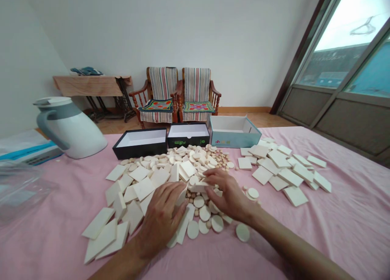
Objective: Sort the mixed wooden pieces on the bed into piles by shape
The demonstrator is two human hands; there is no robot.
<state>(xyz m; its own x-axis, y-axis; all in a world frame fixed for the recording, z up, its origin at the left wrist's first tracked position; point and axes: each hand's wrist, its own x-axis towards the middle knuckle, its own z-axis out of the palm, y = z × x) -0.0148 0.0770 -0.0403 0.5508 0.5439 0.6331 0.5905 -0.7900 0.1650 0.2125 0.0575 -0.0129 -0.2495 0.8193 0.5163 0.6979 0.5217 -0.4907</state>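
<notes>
i have both forearms in from the near side, palms mostly down over the wooden pile (146, 186). right hand (230, 192) angled far-left, left hand (164, 211) angled far-right. pale wooden tile (198, 187) mid-pile, near edge facing me, long axis left-right. right thumb and fingers part-closed, pinching its right end. left fingers half-curled, thumb apart, touching a tilted tile (182, 196); i can't tell if it's gripped.
</notes>
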